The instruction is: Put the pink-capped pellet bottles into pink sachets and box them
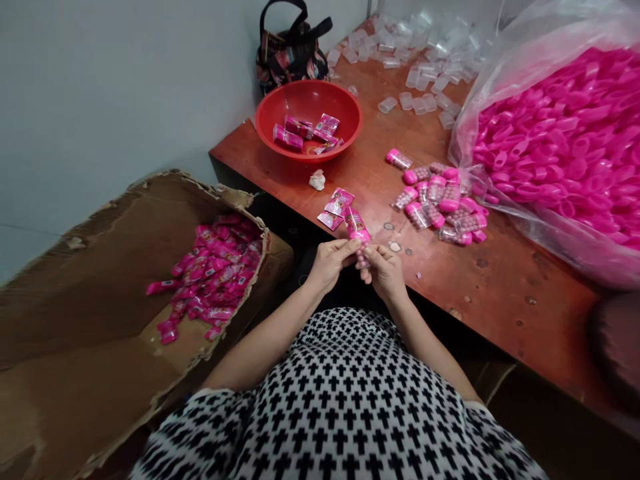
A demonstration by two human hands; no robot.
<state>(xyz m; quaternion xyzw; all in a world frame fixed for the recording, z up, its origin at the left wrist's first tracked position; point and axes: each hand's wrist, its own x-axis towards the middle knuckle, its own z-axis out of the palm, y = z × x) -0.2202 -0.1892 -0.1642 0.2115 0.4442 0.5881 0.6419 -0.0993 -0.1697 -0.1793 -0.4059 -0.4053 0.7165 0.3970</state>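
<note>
At the table's front edge, my left hand (330,263) is closed, its thumb and fingers pinching the lower end of a pink printed wrapper sleeve (356,223). My right hand (387,268) is closed on a small clear tube of pink candy balls (362,259). The tube meets the sleeve's lower end; how far it reaches inside is hidden by my fingers. Just beyond my hands, flat printed wrappers (336,208) lie on the wood. To the right is a pile of filled tubes with pink caps (435,193).
A red bowl (309,150) holds several wrapped pieces. Left of the table, a torn cardboard box (75,320) contains many wrapped tubes (215,267). Empty clear tubes (420,77) are scattered at the back. A plastic bag of pink spoon-shaped parts (565,140) stands right; a black handbag (293,57) sits behind the bowl.
</note>
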